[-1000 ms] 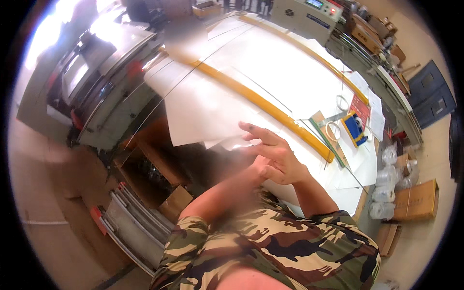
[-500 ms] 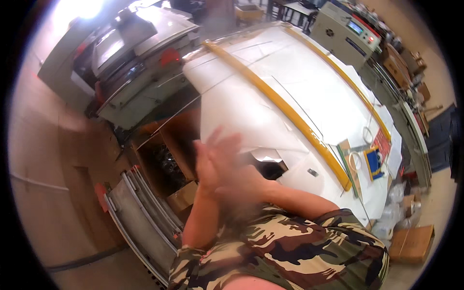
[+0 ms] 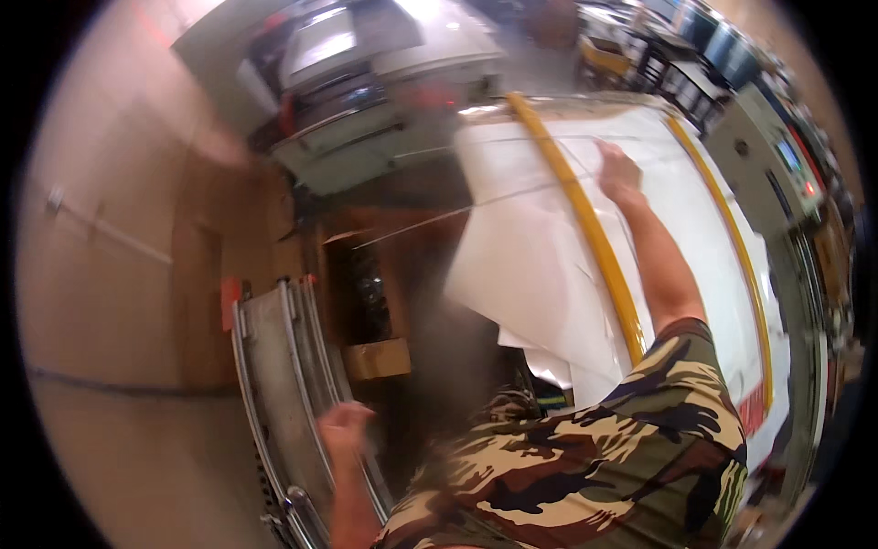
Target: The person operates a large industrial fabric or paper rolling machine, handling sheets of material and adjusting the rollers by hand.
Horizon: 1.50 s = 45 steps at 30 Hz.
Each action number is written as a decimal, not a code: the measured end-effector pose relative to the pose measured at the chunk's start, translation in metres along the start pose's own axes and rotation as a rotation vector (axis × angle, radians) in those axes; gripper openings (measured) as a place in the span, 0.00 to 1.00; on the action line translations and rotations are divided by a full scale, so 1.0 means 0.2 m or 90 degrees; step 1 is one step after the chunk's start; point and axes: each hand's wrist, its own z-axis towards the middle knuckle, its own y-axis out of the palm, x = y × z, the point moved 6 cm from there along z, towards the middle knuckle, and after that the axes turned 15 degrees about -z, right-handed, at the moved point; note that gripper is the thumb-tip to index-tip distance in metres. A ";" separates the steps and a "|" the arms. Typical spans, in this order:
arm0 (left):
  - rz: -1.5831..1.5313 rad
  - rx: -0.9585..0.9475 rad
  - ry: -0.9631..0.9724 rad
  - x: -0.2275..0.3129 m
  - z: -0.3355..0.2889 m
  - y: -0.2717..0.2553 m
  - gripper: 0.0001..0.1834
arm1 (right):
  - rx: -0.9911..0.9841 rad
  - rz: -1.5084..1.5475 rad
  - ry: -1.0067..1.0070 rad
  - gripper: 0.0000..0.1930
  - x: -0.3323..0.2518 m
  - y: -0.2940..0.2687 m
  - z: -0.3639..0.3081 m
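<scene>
My right arm stretches out over the white sheets (image 3: 530,265) on the table. My right hand (image 3: 620,172) is closed, fingers curled, low over the sheets between two yellow bars. Two thin rods (image 3: 416,222) lie across the sheets and run toward that hand; whether it grips one of them is hidden. The nearer yellow bar (image 3: 585,220) lies left of the hand, the farther yellow bar (image 3: 722,229) right of it. Down at the left, my left hand (image 3: 344,428) is beside a metal-railed frame (image 3: 288,366), its fingers smeared by motion.
An opened cardboard box (image 3: 380,359) with shiny contents stands between the frame and the table. Behind it is a large grey machine (image 3: 366,137). A control box (image 3: 764,151) with a small screen stands at the right, and a yellow bin (image 3: 604,57) at the back.
My hands, together before my body earlier, have parted. The right reaches far over the sheets; the left has dropped toward the frame. The whole view has swung left.
</scene>
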 end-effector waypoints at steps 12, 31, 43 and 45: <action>0.229 0.073 -0.122 -0.17 -0.80 -0.18 0.13 | 0.157 -0.266 -0.092 0.12 0.27 -0.35 0.38; 0.864 0.864 0.321 1.20 -2.79 -0.53 0.29 | -0.589 1.345 -0.761 0.25 -2.17 -2.97 -2.52; 0.456 0.998 -0.087 0.61 -3.76 -0.20 0.05 | -1.314 0.735 -0.937 0.29 -2.08 -2.72 -4.19; 0.460 1.018 -0.157 0.62 -3.83 -0.13 0.05 | -1.191 0.541 -1.128 0.33 -2.02 -2.62 -4.22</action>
